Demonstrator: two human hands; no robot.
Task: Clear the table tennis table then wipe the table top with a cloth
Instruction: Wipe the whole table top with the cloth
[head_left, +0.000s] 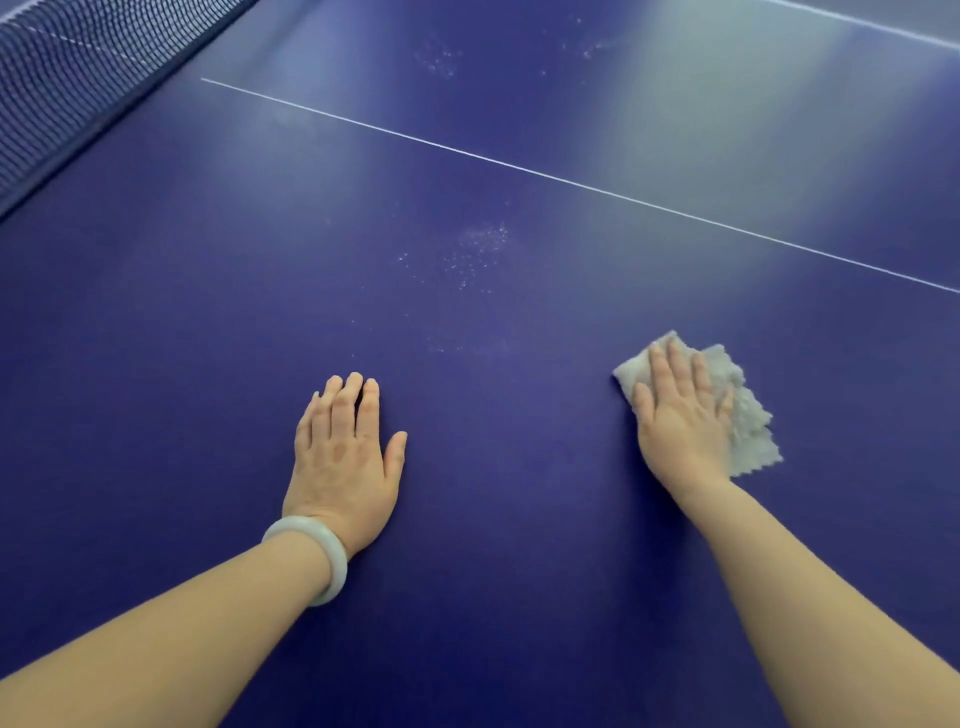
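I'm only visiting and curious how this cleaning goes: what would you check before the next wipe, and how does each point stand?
1. Cloth under the right hand, flat on the table: ok.
2. Left hand flat on the table top, clear of the cloth: ok.
3. No bats or balls on the visible surface: ok.
4. White specks ahead, between the hands: not ok, unwiped.
5. More specks beyond the white line: not ok.
6. Cloth damp or dry: cannot tell.

Blue table top (493, 519) with white centre line (571, 182), dusty specks (475, 252), grey cloth (748, 415) under flat right hand (680, 415).
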